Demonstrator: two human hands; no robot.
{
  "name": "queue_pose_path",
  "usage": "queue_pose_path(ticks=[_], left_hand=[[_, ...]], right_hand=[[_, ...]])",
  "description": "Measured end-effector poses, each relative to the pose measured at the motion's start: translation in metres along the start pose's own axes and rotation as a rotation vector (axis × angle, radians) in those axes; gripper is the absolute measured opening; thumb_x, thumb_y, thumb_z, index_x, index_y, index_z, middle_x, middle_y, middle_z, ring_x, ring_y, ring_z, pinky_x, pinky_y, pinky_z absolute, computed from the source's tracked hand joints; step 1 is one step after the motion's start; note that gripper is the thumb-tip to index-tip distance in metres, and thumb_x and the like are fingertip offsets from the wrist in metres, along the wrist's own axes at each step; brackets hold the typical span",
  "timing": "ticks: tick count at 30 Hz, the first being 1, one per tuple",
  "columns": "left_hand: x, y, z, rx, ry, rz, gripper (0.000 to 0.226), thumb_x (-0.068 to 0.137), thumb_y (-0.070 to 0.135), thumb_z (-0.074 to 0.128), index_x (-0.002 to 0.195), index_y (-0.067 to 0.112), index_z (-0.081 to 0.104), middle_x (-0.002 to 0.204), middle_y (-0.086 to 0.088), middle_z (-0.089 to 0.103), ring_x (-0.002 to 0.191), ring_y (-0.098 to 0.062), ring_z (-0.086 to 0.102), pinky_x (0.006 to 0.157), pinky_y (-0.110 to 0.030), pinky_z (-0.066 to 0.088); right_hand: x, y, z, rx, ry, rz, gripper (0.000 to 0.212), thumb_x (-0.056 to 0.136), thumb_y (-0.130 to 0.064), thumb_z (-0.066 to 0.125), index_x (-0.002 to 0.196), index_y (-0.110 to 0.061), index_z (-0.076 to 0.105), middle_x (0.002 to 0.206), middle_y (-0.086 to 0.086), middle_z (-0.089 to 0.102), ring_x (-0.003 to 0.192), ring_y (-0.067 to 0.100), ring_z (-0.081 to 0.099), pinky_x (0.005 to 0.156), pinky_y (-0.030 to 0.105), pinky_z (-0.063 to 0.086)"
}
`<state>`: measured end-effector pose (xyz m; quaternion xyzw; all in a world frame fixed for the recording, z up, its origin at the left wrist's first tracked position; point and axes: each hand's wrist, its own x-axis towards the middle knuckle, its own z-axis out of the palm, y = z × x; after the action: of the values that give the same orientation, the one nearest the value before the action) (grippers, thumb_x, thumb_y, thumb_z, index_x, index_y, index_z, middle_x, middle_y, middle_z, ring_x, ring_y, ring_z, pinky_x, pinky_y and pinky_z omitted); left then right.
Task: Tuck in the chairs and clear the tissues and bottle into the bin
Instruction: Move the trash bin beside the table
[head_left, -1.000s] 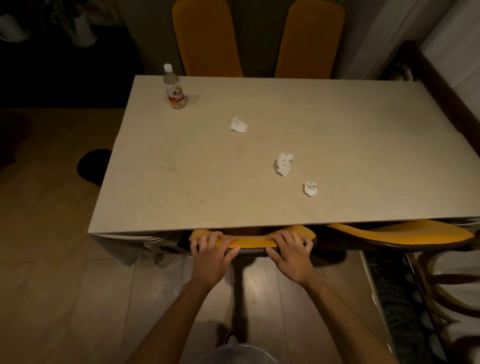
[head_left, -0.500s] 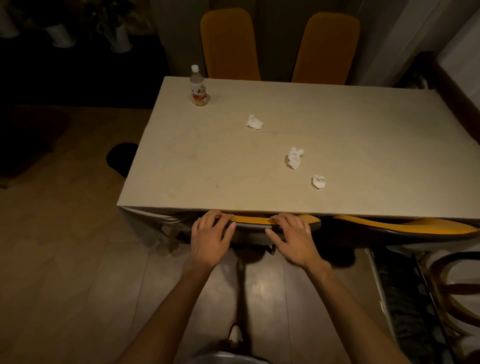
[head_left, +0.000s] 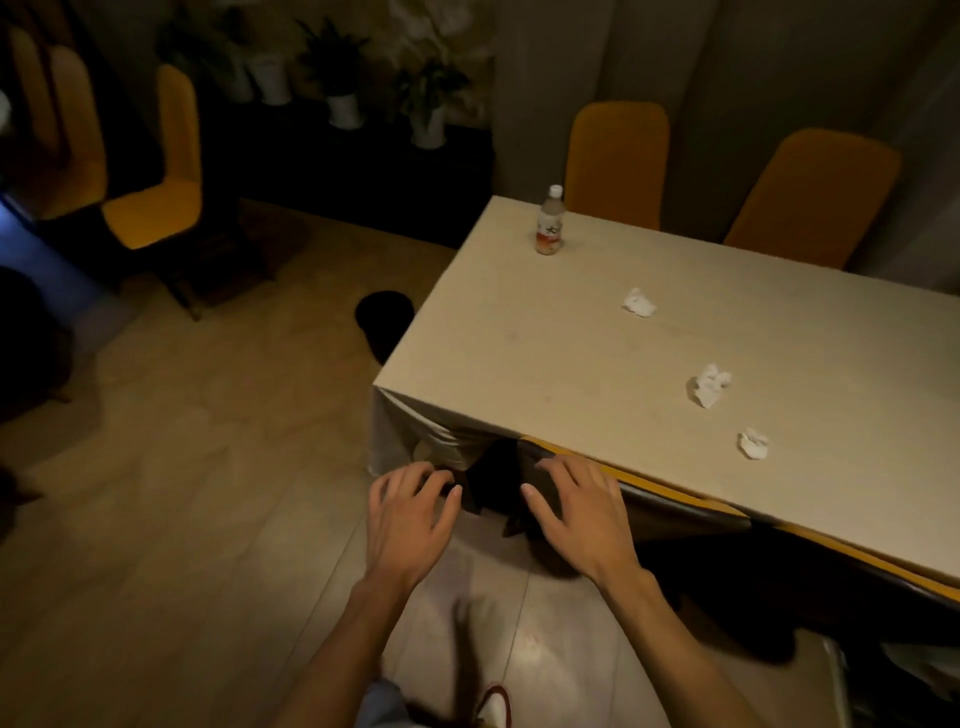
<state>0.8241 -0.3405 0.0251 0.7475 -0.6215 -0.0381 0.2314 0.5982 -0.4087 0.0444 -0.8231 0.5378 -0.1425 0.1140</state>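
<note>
A beige table (head_left: 571, 353) carries a small plastic bottle (head_left: 550, 222) near its far left corner and three crumpled white tissues (head_left: 639, 302) (head_left: 709, 384) (head_left: 753, 443). Two yellow chairs sit pushed under the near edge; only the rim of the left chair's back (head_left: 670, 493) shows. My left hand (head_left: 410, 512) and my right hand (head_left: 576, 506) hover just off that chair back, fingers spread and relaxed, holding nothing. A dark round bin (head_left: 384, 325) stands on the floor by the table's left side.
Two more yellow chairs (head_left: 615, 166) (head_left: 810, 197) stand at the table's far side. Another yellow chair (head_left: 166, 192) stands apart at the left. Potted plants (head_left: 343, 78) line a dark shelf at the back. Open tiled floor lies to my left.
The chair back has gone under the table edge and both hands have come off it. The view has swung to the left, showing the room's left side.
</note>
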Motion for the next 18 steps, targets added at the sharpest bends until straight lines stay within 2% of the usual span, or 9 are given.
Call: queue_pose_path(ticks=[6,11,18], left_hand=[[-0.01,-0.055,-0.038,0.011,0.065,-0.088,0.023,0.092,0.045,0.048,0.102,0.033,0.065,0.107,0.009,0.06,0.107,-0.01,0.051,0.093,-0.033,0.033],[-0.003,-0.116,-0.069,0.031,0.07,-0.15,0.025,0.092,0.047,0.043,0.101,0.036,0.064,0.108,0.01,0.06,0.107,-0.011,0.052,0.095,-0.035,0.035],[0.032,-0.214,-0.109,0.053,0.086,-0.181,0.022,0.092,0.048,0.046,0.102,0.037,0.063,0.11,0.012,0.059,0.107,-0.008,0.052,0.098,-0.037,0.034]], right_hand=[[0.018,-0.072,0.025,0.015,-0.067,-0.09,0.046,0.092,-0.063,0.038,0.12,-0.032,0.058,0.123,-0.01,0.057,0.116,0.014,0.051,0.096,0.035,0.041],[0.046,-0.141,0.048,0.028,-0.058,-0.143,0.041,0.093,-0.058,0.04,0.112,-0.03,0.061,0.118,-0.009,0.059,0.112,0.015,0.053,0.093,0.037,0.045],[0.109,-0.239,0.083,0.063,-0.058,-0.168,0.042,0.09,-0.061,0.044,0.115,-0.031,0.06,0.122,-0.009,0.057,0.116,0.014,0.051,0.097,0.039,0.043]])
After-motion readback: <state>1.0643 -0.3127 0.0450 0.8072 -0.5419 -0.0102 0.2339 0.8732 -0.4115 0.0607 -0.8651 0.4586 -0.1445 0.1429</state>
